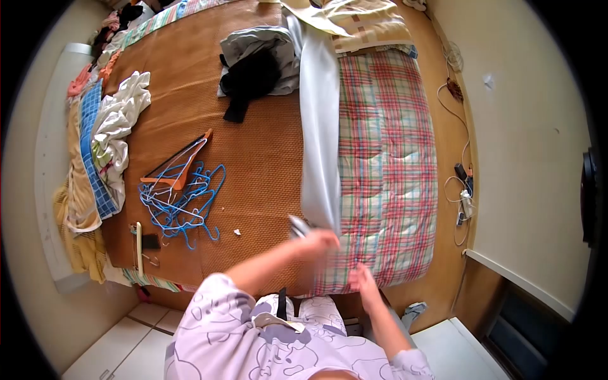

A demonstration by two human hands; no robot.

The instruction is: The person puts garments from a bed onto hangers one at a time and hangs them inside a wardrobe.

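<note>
A long strip of shiny silver-grey cloth [320,126] runs down the bed, its lower end narrowing at my left hand [318,243]. That hand is smeared by motion, so whether its fingers are closed on the cloth is unclear. A small grey-white piece [297,225] sticks up beside it, too blurred to name. My right hand [363,278] is over the near edge of the plaid quilt [389,171], fingers apart and holding nothing visible. The quilt lies folded along the right side of the bed.
Blue hangers [183,209] and an orange hanger [179,179] lie tangled on the brown woven mat [259,164]. Grey clothing [253,41] with a black garment [253,76] rests farther up. White cloth [117,123] is piled at left. Cables [465,202] run along the right wall.
</note>
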